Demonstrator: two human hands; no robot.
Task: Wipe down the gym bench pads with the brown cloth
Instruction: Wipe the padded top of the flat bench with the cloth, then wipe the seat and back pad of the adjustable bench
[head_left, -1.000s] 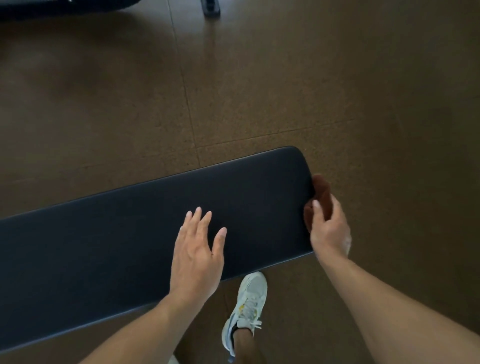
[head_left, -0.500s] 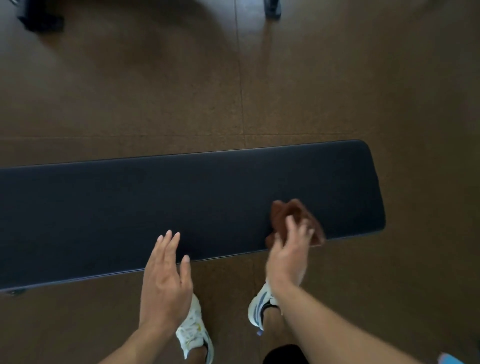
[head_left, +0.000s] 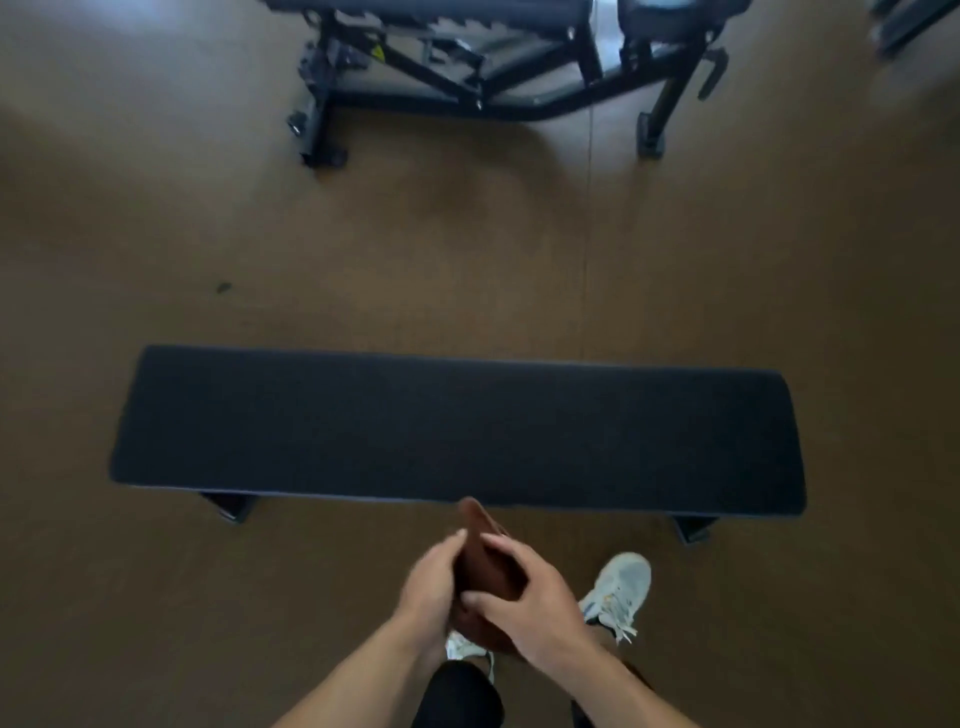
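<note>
The flat bench pad (head_left: 457, 431) is lying crosswise in the view, its long axis running left to right, with the right end sitting slightly nearer than the left. It is a long, dark, matte rectangle with rounded corners and a thin paler seam along its near edge. Two dark feet are showing beneath the near edge, one toward the left (head_left: 231, 505) and one toward the right (head_left: 693, 529).

The brown cloth (head_left: 488, 561) is not on the pad; it is being held in the air just in front of the pad's near edge, around the middle of its length. It is bunched into a soft, elongated fold whose long axis is pointing away from the person, its far tip just overlapping the pad's near edge in the view. The left hand (head_left: 428, 592) is curling around the cloth's left side, and the right hand (head_left: 535, 605) is gripping it from the right, fingers wrapped over the fabric; both hands are blurred.

Below the hands, two pale laced sneakers are standing on the floor, the right one (head_left: 621, 590) in clear view, the left one (head_left: 467, 649) mostly hidden. The floor (head_left: 156, 234) is a brown, speckled surface with a thin seam running near to far. At the far side, a second bench (head_left: 493, 62) with a black metal frame is standing well apart from the pad.
</note>
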